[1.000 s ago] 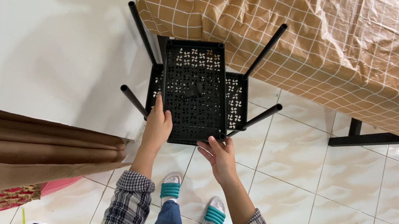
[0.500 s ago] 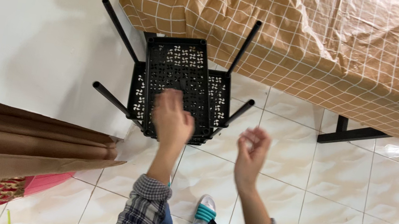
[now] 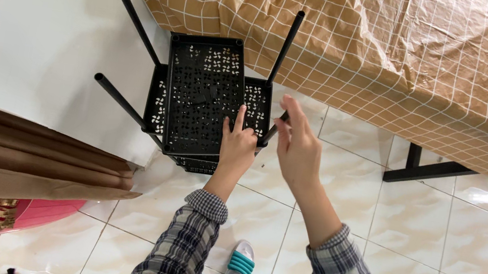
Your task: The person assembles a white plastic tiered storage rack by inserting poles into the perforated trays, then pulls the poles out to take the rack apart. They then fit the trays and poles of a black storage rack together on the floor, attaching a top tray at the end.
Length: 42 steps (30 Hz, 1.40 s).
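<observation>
Left hand (image 3: pixel 237 146) rests flat on the black rack (image 3: pixel 207 100), fingers spread, gripping nothing; right hand (image 3: pixel 296 143) hovers open beside a pole (image 3: pixel 287 39) (unbraced). Uneven press could tip the rack.

Matt black plastic rack (image 3: pixel 204 100)

Your left hand (image 3: pixel 237 146) rests on the near edge of the black plastic rack (image 3: pixel 204 100) at the centre of the frame, index finger pointing up over its perforated top shelf. Your right hand (image 3: pixel 298 143) hovers just to the right, fingers spread, close to one of the rack's black poles (image 3: pixel 287 39). Across the upper right lies the table (image 3: pixel 405 58) under its brown checked cloth; a brown curtain (image 3: pixel 19 158) fills the lower left above white floor tiles (image 3: pixel 449 260).
</observation>
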Tool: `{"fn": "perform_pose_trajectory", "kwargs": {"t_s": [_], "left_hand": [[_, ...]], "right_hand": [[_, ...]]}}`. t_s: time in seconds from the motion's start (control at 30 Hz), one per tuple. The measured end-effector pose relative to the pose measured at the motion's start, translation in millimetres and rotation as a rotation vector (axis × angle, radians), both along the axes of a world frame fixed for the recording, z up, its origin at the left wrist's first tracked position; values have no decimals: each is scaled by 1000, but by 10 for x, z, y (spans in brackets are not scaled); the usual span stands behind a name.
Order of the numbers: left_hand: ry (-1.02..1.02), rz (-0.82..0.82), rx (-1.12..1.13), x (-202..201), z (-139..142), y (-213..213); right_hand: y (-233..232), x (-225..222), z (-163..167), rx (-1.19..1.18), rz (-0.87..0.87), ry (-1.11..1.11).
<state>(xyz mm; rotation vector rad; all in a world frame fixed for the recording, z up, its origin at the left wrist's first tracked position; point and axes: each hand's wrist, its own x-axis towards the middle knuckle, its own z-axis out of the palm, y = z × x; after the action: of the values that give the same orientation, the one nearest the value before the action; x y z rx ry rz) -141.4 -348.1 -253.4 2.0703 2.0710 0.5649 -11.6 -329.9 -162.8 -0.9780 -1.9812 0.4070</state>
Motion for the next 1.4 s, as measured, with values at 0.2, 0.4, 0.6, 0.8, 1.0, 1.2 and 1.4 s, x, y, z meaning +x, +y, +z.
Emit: {"fn": "perform_pose_trajectory", "kwargs": {"t_s": [0.2,0.4,0.6,0.8,1.0,1.2,1.4], "left_hand": [[35,-8,-30,-45,58,31],[41,-20,-98,-93,89,101],[-1,-15,-151,-112,66,100],[59,-54,-132,-90,31,75],[43,-41,-111,-83,36,74],[21,-28,-166,-123,11,85],[-39,-29,92,-94,-14,77]], "right_hand": [[442,92,-139,-204,69,171],[598,-274,-21,47,124,38],[156,-226,-146,77,196,-26],[121,352,-395,65,231,244],[711,294,-269,-247,213,381],[915,-268,-11,-231,327,154],[316,-278,-155,154,320,-212]]}}
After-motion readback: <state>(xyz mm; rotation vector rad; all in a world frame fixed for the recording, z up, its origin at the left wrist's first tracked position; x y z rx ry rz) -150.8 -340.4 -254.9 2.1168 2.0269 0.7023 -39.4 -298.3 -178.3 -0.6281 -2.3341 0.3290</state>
